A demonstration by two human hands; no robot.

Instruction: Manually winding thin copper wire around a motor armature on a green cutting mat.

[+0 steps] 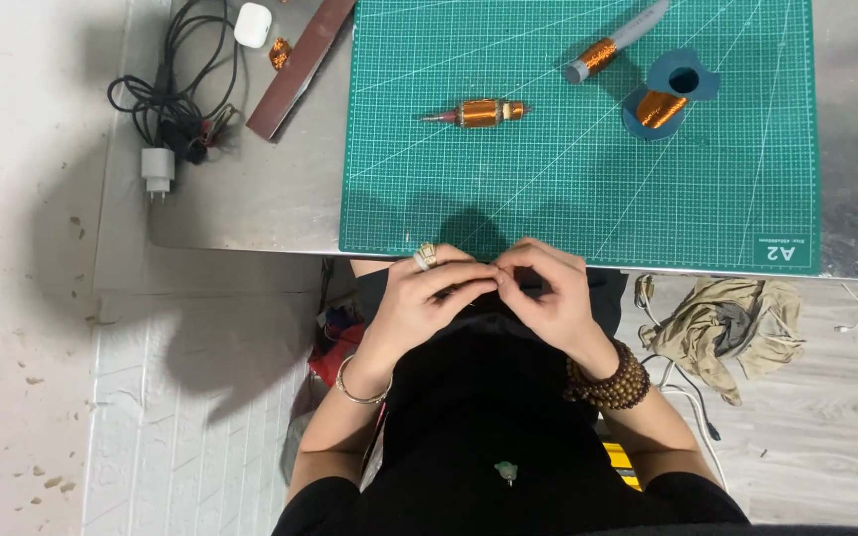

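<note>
Something small and dark [531, 285] sits pinched between my two hands, right at the near edge of the tabletop [250, 199]; it is too hidden by fingers for me to tell what it is. My left hand [419, 298], ring on one finger and a bangle at the wrist, has its grip narrowed on the thing's left end. My right hand [551, 293], wooden beads at the wrist, closes its grip on the other end, fingertips of both hands touching.

Just beyond the grip lies the green cutting mat [568, 199]. Farther out on it, well apart from my hands, I see a copper-wound rotor [479, 112], a grey tube with a copper winding [613, 45] and a blue spool of copper wire [669, 96]. Far left of the grip, a white charger with black cables [166, 119].
</note>
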